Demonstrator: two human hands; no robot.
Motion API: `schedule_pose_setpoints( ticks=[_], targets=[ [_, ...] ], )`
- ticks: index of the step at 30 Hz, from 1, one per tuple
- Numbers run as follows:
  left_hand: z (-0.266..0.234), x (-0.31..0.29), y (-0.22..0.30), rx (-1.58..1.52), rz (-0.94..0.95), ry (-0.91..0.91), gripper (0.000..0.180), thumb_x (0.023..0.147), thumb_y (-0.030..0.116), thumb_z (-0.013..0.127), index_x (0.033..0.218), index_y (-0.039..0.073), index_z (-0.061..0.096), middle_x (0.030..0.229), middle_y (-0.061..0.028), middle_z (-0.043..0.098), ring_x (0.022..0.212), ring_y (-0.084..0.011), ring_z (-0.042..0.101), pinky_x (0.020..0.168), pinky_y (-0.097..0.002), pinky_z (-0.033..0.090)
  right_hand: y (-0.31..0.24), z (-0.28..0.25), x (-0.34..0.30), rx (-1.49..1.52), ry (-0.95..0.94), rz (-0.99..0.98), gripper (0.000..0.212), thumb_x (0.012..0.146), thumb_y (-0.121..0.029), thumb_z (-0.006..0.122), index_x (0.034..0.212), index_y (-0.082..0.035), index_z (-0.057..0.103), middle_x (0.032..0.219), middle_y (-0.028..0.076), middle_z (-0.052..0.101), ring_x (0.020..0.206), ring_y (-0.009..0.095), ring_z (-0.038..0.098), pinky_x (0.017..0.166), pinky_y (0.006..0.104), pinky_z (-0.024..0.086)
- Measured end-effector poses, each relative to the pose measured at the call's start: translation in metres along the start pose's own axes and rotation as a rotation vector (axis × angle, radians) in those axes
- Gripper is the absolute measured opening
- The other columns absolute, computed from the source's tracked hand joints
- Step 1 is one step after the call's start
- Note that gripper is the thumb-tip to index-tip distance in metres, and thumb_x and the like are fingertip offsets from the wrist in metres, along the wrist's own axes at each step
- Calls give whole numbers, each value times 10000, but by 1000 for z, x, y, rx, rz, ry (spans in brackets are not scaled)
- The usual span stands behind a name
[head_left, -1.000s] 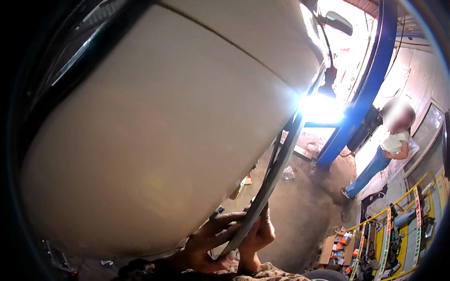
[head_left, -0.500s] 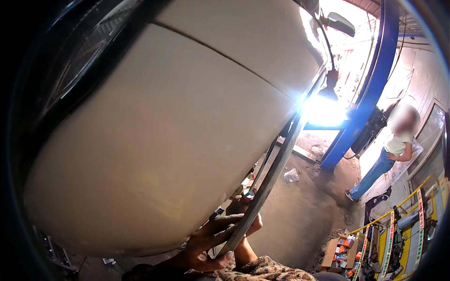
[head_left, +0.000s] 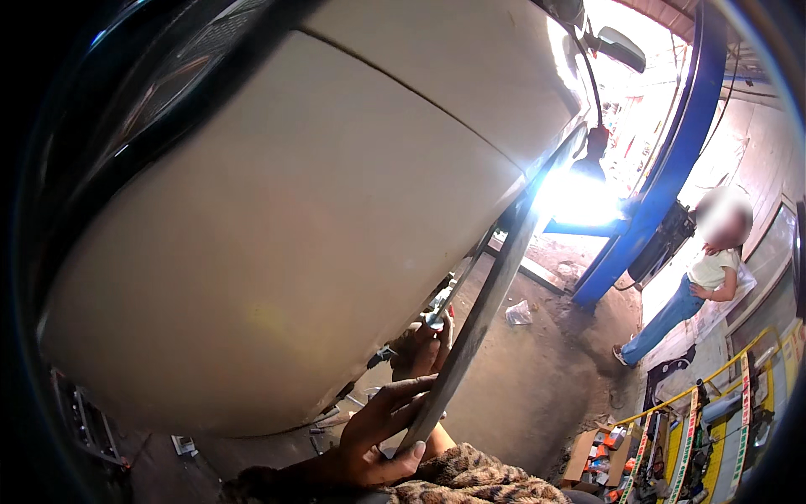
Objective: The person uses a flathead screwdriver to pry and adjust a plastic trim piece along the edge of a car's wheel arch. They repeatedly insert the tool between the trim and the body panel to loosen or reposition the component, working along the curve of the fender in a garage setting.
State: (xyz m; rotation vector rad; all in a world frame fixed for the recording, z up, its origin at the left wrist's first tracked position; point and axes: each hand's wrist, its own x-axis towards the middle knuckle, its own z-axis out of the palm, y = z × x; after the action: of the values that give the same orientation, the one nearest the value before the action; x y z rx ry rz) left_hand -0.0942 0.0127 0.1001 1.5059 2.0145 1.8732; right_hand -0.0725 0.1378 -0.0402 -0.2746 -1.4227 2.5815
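A large cream car body panel (head_left: 277, 227) fills the left and middle of the view. Along its lower edge runs a long flat grey strip (head_left: 483, 315), standing apart from the panel at my end. My left hand (head_left: 369, 441) pinches the strip's near end between thumb and fingers. Behind the strip, in the gap under the panel, my right hand (head_left: 422, 349) closes round the lower end of a slim metal rod (head_left: 462, 281) with a shiny silver piece (head_left: 434, 321) at the fingers. The rod's far end is hidden under the car, and the strip covers part of my right hand and wrist.
A lit work lamp (head_left: 583, 189) hangs by the strip's far end, before a blue lift post (head_left: 651, 176). Another person (head_left: 701, 273) stands at right. A yellow-framed rack (head_left: 697, 403) and a cardboard box of parts (head_left: 579, 454) are at lower right; crumpled plastic (head_left: 519, 313) lies on the floor.
My right hand has moved up and slightly left behind the strip, with the silver piece. My left hand keeps its hold on the strip. The view has shifted slightly.
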Motion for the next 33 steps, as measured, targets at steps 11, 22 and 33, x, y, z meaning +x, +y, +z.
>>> schedule_pose_setpoints(
  ticks=[11,22,33],
  targets=[
    [3,-2,-9,3,54,77,537,734,-10,577,1261,-50,479,1308,-226,439,1177,-311,483,946,-376,412,-8,-10,17,80,-211,100,320,913,-272,487,1072,-25,611,748,40,616,662,131,573,560,247,462],
    [6,-2,-7,-67,22,82,524,730,-6,575,1247,-37,494,1335,-235,415,1238,-334,419,1000,-408,354,-52,29,13,-638,319,-808,328,939,-85,450,1223,68,504,929,99,651,804,120,598,683,264,495],
    [5,3,-6,-100,42,43,545,741,-36,575,1273,-61,458,1336,-248,375,1219,-352,450,982,-387,399,-70,40,-2,-662,368,-758,363,904,-14,460,1248,102,459,940,106,651,810,118,589,685,242,490]
  ],
)
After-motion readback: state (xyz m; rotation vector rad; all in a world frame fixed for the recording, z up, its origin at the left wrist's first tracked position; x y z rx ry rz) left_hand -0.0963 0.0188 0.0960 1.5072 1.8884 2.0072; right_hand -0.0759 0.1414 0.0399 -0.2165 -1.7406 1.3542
